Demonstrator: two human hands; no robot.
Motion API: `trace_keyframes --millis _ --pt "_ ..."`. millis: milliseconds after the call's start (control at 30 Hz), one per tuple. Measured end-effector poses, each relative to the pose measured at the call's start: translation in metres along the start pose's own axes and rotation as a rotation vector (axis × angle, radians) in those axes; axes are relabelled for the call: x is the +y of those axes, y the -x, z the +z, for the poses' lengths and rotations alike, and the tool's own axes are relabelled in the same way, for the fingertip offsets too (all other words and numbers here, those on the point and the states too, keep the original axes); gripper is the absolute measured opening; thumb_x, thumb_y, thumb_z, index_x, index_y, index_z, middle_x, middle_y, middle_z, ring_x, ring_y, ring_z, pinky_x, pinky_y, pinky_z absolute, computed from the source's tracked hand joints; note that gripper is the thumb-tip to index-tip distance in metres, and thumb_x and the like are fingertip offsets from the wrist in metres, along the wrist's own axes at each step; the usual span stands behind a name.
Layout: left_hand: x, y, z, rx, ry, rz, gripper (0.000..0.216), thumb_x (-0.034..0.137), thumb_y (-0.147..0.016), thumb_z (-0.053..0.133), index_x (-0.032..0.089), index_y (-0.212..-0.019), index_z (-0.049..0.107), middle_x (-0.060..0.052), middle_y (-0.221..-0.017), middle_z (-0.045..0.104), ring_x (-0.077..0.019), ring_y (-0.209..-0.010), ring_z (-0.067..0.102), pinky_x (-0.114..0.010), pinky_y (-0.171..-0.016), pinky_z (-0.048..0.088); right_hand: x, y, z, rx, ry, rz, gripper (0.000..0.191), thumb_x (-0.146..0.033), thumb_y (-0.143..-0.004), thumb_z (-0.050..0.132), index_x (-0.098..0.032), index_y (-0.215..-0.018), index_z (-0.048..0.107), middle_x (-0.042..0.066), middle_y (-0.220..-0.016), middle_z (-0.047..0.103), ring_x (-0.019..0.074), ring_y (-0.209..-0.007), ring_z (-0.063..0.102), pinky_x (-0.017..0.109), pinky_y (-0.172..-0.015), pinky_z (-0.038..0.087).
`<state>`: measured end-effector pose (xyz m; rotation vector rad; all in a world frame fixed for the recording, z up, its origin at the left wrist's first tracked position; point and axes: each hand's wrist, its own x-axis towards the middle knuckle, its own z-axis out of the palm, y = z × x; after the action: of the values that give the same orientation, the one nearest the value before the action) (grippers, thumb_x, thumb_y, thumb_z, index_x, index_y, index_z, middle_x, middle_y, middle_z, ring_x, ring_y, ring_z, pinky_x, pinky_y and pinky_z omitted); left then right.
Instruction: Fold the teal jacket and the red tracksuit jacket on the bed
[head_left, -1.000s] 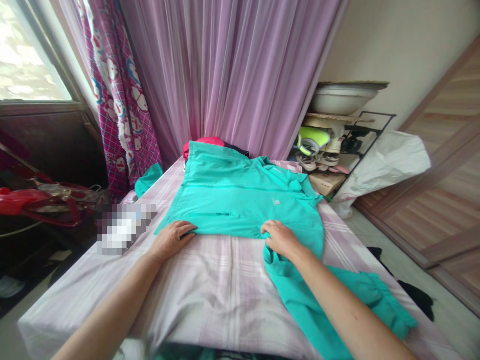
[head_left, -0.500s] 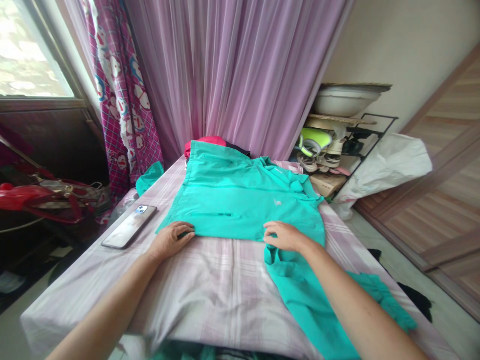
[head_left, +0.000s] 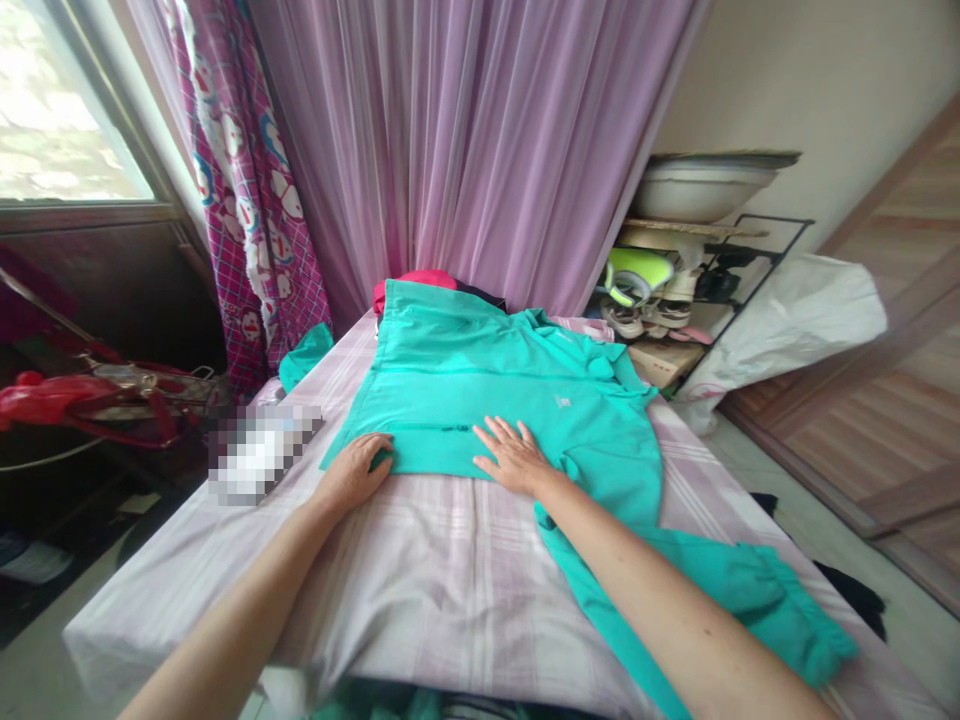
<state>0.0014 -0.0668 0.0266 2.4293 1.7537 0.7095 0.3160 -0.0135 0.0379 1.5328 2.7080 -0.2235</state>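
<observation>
A teal jacket [head_left: 450,390] lies spread on a bed or table under a plaid cloth, its hem to the left and collar to the right. A zipped pocket and small pale logo show on it. My left hand [head_left: 358,472] is at the near hem corner, with thumb and fingers curled together on the fabric edge. My right hand [head_left: 517,458] lies flat with fingers spread on the near front panel, by the pocket zip's end. A sleeve [head_left: 720,580] stretches toward the lower right, partly hidden under my right forearm.
A pixelated patch [head_left: 262,455] covers something left of the jacket. Red cloth [head_left: 420,280] sits behind it. Purple curtains [head_left: 465,150] hang at the back. To the right stand a shoe rack [head_left: 739,300] with a basin [head_left: 697,190] and a white bag [head_left: 795,320].
My right hand has moved left and opened out flat on the jacket, away from the sleeve's top. The sleeve lies differently, with more of its cuff showing. My left hand stays at the hem.
</observation>
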Motion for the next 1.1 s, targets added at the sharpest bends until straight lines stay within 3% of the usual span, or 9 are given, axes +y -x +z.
trace_keyframes --millis 100,167,300,400,500,733,1100 --pt "0.025 -0.013 0.003 -0.045 -0.109 -0.078 0.028 0.033 -0.092 0.046 0.02 -0.106 0.067 -0.011 -0.116 0.073 -0.0267 -0.111 0.067 -0.045 -0.101 0.051 0.001 0.005 -0.002 -0.014 0.011 0.015 0.07 -0.061 -0.099 0.029 -0.026 -0.16 0.026 0.011 -0.168 0.016 0.0266 -0.155 0.013 0.055 -0.123 0.01" --pt "0.053 -0.026 0.013 -0.044 -0.134 -0.074 0.034 0.036 -0.095 0.045 0.021 -0.117 0.066 -0.011 -0.125 0.07 -0.0262 -0.118 0.064 -0.043 -0.104 0.048 0.0 0.004 -0.003 -0.009 0.019 0.024 0.07 -0.061 -0.099 0.029 -0.026 -0.16 0.025 0.01 -0.168 0.017 0.0269 -0.154 0.015 0.055 -0.122 0.012" --pt "0.108 -0.053 0.045 -0.061 -0.184 -0.086 0.049 0.041 -0.098 0.044 0.023 -0.143 0.052 -0.009 -0.155 0.048 -0.0284 -0.145 0.04 -0.052 -0.12 0.031 0.0 0.001 0.001 0.019 0.05 0.025 0.07 -0.061 -0.1 0.029 -0.025 -0.159 0.028 0.011 -0.167 0.02 0.0275 -0.154 0.017 0.056 -0.122 0.014" --pt "0.124 -0.062 0.064 -0.119 -0.204 -0.138 0.056 0.044 -0.1 0.036 0.02 -0.151 0.043 -0.008 -0.161 0.038 -0.0289 -0.151 0.029 -0.056 -0.123 0.021 0.002 -0.001 0.009 0.058 0.071 0.019 0.071 -0.059 -0.1 0.027 -0.02 -0.159 0.029 0.011 -0.166 0.023 0.0275 -0.153 0.021 0.056 -0.122 0.016" --pt "0.119 -0.058 0.066 -0.151 -0.214 -0.157 0.062 0.052 -0.1 0.032 0.021 -0.154 0.038 -0.008 -0.163 0.033 -0.0292 -0.152 0.025 -0.058 -0.124 0.016 0.005 -0.002 0.015 0.089 0.082 0.01 0.073 -0.06 -0.099 0.028 -0.018 -0.159 0.029 0.012 -0.166 0.025 0.0277 -0.152 0.023 0.056 -0.122 0.017" --pt "0.091 -0.04 0.04 -0.223 -0.253 -0.208 0.082 0.072 -0.091 0.037 0.024 -0.157 0.031 -0.009 -0.165 0.026 -0.0335 -0.153 0.021 -0.067 -0.12 0.015 0.005 -0.001 0.01 0.072 0.078 0.009 0.08 -0.066 -0.096 0.031 -0.017 -0.159 0.027 0.012 -0.166 0.023 0.0287 -0.153 0.021 0.055 -0.122 0.017" --pt "0.062 -0.022 0.021 -0.226 -0.309 -0.294 0.079 0.072 -0.092 0.034 0.025 -0.156 0.033 -0.011 -0.165 0.028 -0.0345 -0.152 0.023 -0.068 -0.117 0.018 -0.005 0.006 0.004 0.023 0.042 0.045 0.087 -0.072 -0.092 0.033 -0.018 -0.16 0.024 0.014 -0.167 0.017 0.0304 -0.154 0.016 0.057 -0.121 0.013"
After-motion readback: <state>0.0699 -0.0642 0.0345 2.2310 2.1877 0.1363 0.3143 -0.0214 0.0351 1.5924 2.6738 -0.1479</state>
